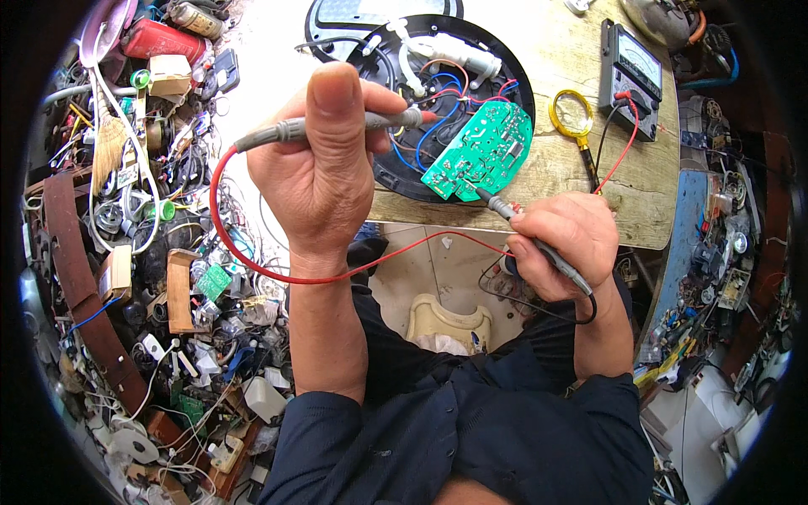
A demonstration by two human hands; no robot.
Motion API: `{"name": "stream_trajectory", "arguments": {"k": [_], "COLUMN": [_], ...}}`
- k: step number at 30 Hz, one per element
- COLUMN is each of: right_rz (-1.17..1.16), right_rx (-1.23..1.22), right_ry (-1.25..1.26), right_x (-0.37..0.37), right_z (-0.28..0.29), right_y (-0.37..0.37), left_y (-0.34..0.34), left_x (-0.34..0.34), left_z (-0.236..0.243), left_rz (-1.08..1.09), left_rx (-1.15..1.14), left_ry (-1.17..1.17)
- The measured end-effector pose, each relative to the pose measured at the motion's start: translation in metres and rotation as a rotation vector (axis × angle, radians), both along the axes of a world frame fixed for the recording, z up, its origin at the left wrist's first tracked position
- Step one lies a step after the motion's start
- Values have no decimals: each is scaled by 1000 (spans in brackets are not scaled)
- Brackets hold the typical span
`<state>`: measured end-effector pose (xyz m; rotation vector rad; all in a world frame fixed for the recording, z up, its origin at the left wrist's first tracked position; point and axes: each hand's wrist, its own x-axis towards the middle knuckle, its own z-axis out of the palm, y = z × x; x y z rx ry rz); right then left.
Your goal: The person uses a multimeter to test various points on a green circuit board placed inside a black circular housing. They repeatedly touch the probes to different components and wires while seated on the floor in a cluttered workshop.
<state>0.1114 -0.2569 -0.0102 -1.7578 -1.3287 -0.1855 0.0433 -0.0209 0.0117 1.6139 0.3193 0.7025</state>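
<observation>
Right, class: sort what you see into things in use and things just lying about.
In use: left hand with red probe; right hand with black probe; green circuit board; meter.

Lying about: magnifying glass; small broom; red can.

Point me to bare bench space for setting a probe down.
Bare wood lies on the wooden bench between the round black appliance base and the analog multimeter, past the yellow magnifying glass, and along the near edge by the right hand. The parts heap left is crowded.

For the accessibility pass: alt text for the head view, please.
Left hand holds a red-tipped test probe and right hand a black probe against a green circuit board in a round black appliance base on a wooden table, meter nearby.
</observation>
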Motion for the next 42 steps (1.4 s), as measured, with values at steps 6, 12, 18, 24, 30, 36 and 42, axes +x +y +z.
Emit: {"name": "stream_trajectory", "arguments": {"k": [6, 12, 18, 24, 30, 36, 42], "right_rz": [15, 12, 2, 6, 2, 7, 3], "right_rx": [5, -50, -81, -2, -2, -4, -6], "right_ry": [17, 28, 22, 5, -5, 9, -2], "right_x": [0, -2, -3, 0, 0, -1, -2], "right_z": [0, -1, 1, 0, 1, 2, 2], "right_y": [0, -6, -7, -1, -1, -1, -2], "left_y": [-1, 1, -1, 1, -1, 2, 1], "left_x": [1, 0, 0, 0, 0, -1, -1], "left_z": [1, -1, 0, -2, 1, -3, 1], "left_rz": [-18, -18, -33, -28, -22, -31, -25], "left_rx": [8, 29, 7, 23, 6, 35, 24], "left_ry": [-21, -23, -30, -33, -22, -57, -40]}}
